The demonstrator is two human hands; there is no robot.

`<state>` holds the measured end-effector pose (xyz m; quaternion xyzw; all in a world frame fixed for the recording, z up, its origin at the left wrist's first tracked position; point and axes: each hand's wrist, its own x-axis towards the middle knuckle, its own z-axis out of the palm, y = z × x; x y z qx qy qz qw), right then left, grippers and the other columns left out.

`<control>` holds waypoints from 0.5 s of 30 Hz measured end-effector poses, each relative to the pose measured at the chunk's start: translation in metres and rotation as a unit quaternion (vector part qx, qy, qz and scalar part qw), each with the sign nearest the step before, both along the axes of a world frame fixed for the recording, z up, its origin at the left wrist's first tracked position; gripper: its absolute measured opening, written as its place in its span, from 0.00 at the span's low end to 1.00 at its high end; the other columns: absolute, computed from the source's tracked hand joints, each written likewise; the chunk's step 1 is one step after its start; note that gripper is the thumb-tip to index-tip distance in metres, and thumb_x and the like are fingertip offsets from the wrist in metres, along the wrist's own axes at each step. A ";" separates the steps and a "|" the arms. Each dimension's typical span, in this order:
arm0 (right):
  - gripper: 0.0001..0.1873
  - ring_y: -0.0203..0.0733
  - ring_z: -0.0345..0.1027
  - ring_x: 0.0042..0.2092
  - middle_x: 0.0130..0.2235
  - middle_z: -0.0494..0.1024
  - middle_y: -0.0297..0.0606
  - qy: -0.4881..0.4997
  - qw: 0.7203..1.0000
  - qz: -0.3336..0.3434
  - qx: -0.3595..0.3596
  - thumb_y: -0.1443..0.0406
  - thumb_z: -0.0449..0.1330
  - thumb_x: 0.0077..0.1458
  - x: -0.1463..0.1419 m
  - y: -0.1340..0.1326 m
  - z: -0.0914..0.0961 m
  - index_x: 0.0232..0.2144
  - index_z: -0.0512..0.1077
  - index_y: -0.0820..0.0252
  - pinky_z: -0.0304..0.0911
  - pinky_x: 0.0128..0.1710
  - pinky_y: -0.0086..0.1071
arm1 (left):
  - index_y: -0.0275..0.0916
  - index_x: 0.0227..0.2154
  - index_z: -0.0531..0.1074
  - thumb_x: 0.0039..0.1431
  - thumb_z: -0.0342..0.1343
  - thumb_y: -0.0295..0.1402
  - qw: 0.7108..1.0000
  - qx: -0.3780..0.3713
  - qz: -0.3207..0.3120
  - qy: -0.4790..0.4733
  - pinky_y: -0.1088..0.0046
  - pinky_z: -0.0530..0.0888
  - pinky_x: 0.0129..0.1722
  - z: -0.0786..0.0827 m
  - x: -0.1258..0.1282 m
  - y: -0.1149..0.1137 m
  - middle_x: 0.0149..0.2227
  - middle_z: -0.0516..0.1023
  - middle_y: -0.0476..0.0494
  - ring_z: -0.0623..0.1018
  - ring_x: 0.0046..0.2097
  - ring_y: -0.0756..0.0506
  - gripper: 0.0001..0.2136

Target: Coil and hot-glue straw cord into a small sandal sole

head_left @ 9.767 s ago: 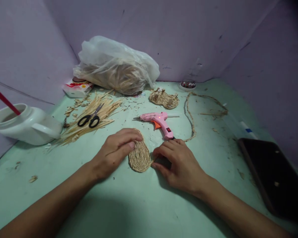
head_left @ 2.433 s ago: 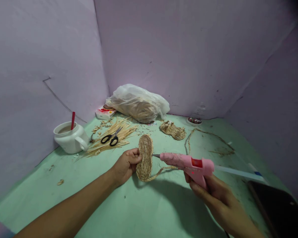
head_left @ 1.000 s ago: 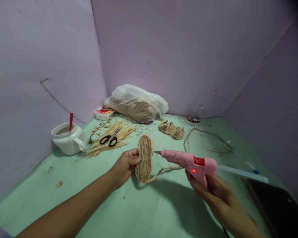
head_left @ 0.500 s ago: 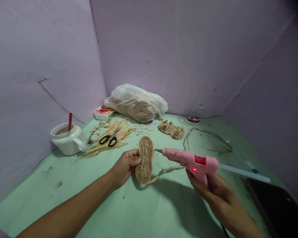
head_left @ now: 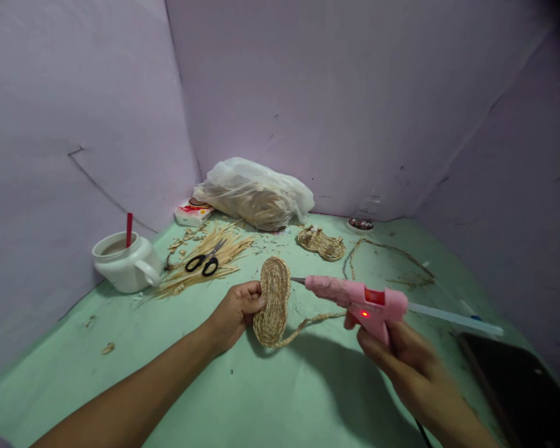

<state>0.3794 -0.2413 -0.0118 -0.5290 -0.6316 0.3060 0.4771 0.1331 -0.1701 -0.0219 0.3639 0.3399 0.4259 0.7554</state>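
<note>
My left hand (head_left: 239, 311) pinches the left edge of a sole-shaped coil of braided straw (head_left: 273, 305), held upright above the table. From its lower end a loose straw braid (head_left: 315, 320) trails right and passes behind the glue gun. Wrapped around the handle of a pink glue gun (head_left: 343, 291) is my right hand (head_left: 401, 354). The gun's metal nozzle is at the coil's upper right edge; whether it touches I cannot tell. A red light glows on the gun's side, and a clear glue stick (head_left: 455, 317) sticks out of its back.
Black-handled scissors (head_left: 205, 260) lie on loose straw strips (head_left: 228, 239), beside a white mug (head_left: 126, 267) with a red stick. Behind are a plastic bag (head_left: 256, 193), a second straw sole (head_left: 320, 242) and a small dish of beads (head_left: 360, 224). A dark phone-like slab (head_left: 518, 386) lies at right.
The glue gun's rear has risen slightly, with the nozzle slightly higher on the coil's right edge. My left hand and the coil have hardly moved; the view has shifted a little.
</note>
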 end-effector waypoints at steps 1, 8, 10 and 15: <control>0.07 0.41 0.68 0.28 0.28 0.74 0.35 -0.006 1.000 0.002 0.002 0.59 0.58 0.53 -0.001 0.000 0.001 0.33 0.73 0.52 0.66 0.27 0.31 | 0.31 0.30 0.78 0.33 0.71 0.33 1.000 0.000 0.000 0.000 0.75 0.70 0.31 0.000 0.000 0.000 0.26 0.79 0.43 0.75 0.27 0.49 0.18; 0.09 0.42 0.70 0.29 0.26 0.76 0.35 0.008 1.000 -0.001 -0.018 0.58 0.59 0.51 -0.002 -0.003 0.007 0.32 0.74 0.55 0.67 0.27 0.31 | 0.31 0.30 0.78 0.34 0.71 0.32 1.000 0.000 0.002 0.001 0.74 0.71 0.32 -0.001 0.000 0.001 0.27 0.80 0.42 0.76 0.28 0.49 0.17; 0.10 0.43 0.71 0.30 0.27 0.77 0.37 0.001 1.000 -0.006 -0.021 0.57 0.58 0.51 -0.002 -0.003 0.007 0.31 0.74 0.56 0.68 0.28 0.31 | 0.31 0.30 0.78 0.34 0.71 0.32 1.000 0.001 0.002 0.002 0.74 0.70 0.31 -0.001 0.000 0.001 0.27 0.80 0.42 0.76 0.28 0.48 0.17; 0.12 0.41 0.69 0.29 0.32 0.79 0.39 0.003 1.000 -0.029 -0.006 0.57 0.59 0.51 -0.002 -0.003 0.006 0.36 0.74 0.56 0.68 0.28 0.31 | 0.31 0.30 0.78 0.35 0.70 0.32 1.000 0.003 0.003 0.004 0.75 0.70 0.31 -0.001 0.001 0.001 0.26 0.79 0.42 0.75 0.28 0.49 0.16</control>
